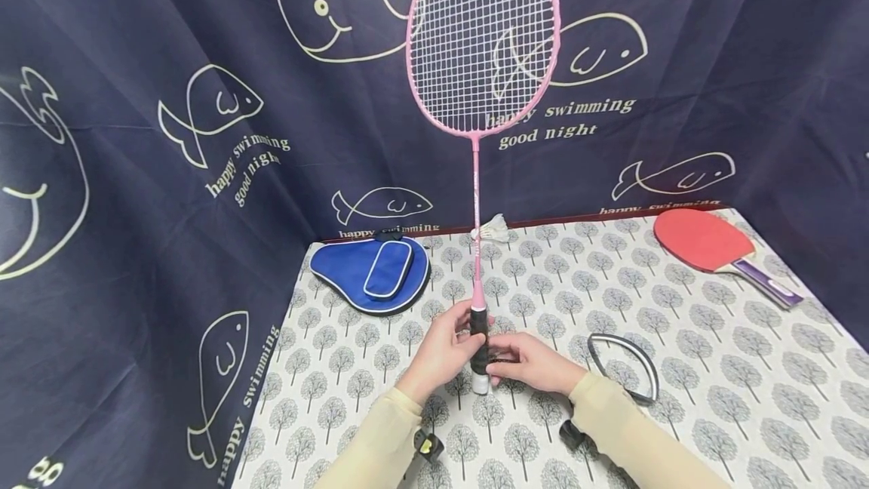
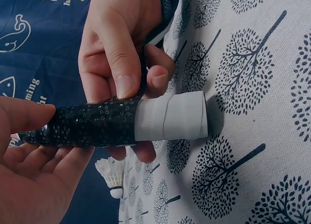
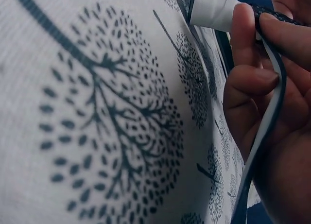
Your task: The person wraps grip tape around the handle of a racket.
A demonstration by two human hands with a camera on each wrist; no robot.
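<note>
A pink badminton racket (image 1: 477, 172) stands upright with the butt of its handle (image 1: 480, 382) on the tree-print tablecloth (image 1: 713, 368). The handle (image 2: 97, 124) is wrapped in black perforated grip tape down to a bare white end (image 2: 170, 116). My left hand (image 1: 464, 332) grips the handle from the left. From the other side, my right hand (image 1: 498, 361) pinches the black tape against the handle. In the right wrist view a loose strip of tape (image 3: 265, 131) runs from the handle (image 3: 216, 10) down through that hand's curled fingers (image 3: 250, 83).
A blue paddle case (image 1: 371, 272) lies at the back left and a red table tennis paddle (image 1: 709, 241) at the back right. A white shuttlecock (image 1: 493, 229) sits behind the racket shaft. A curled grey-black strip (image 1: 627, 364) lies right of my hands. Navy fish-print curtains surround the table.
</note>
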